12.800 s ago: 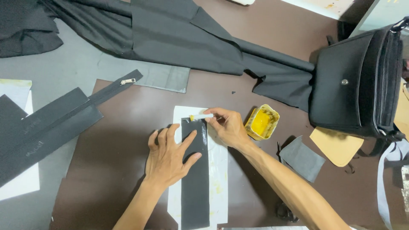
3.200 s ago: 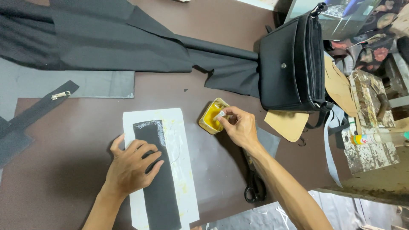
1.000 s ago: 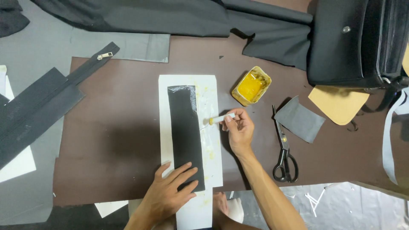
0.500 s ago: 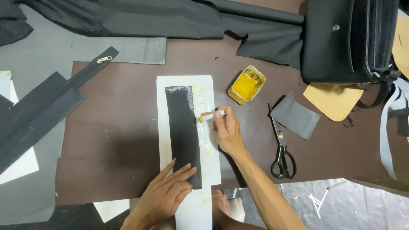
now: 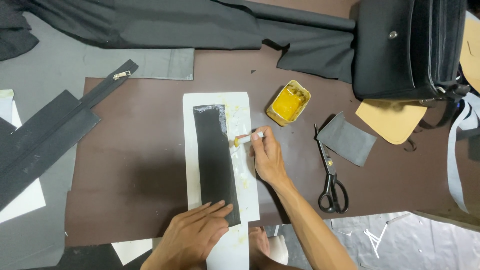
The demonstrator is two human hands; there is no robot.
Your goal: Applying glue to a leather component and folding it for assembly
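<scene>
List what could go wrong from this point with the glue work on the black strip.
1. The right hand holds a small glue-tipped brush beside the long black strip; glue could smear past the white paper sheet onto the brown mat.
2. Only the left hand pins the strip's bottom end, so it may shift.
3. The open yellow glue tin sits close enough to knock.

I count my two hands here: left hand [image 5: 192, 232], right hand [image 5: 267, 157]. One small brush [image 5: 248, 138], one black strip [image 5: 216, 162] on one white sheet [image 5: 246, 107], one yellow glue tub [image 5: 288, 102], one pair of scissors [image 5: 330, 172], one grey patch [image 5: 346, 138], one tan piece [image 5: 390, 120], one black bag [image 5: 405, 47], one zipper piece [image 5: 107, 85].
</scene>
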